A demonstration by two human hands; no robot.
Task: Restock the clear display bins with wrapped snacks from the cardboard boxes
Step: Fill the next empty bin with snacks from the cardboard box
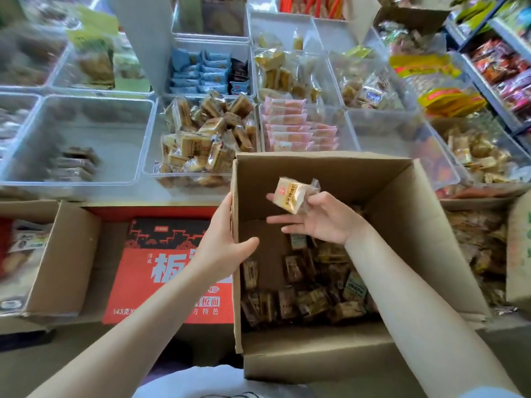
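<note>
Clear plastic display bins (149, 133) crowd twelve o'clock; a light, crinkly gold-wrapped snack (294, 195) is pinched by the right hand (319, 218), best taken mid-body, while the brown cardboard box (425, 225) wall is gripped by the left hand (227, 239) at nine o'clock

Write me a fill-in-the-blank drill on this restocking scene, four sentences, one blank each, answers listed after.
1. The right hand holds one wrapped snack above the open ____ box.
2. The left hand grips that box's ____ wall.
3. The clear bin just beyond the box's left corner holds snacks in ____ wrappers like the held one.
4. The bin straight behind the box holds flat packets coloured ____.

Missing words: cardboard; left; golden-brown; pink
</note>
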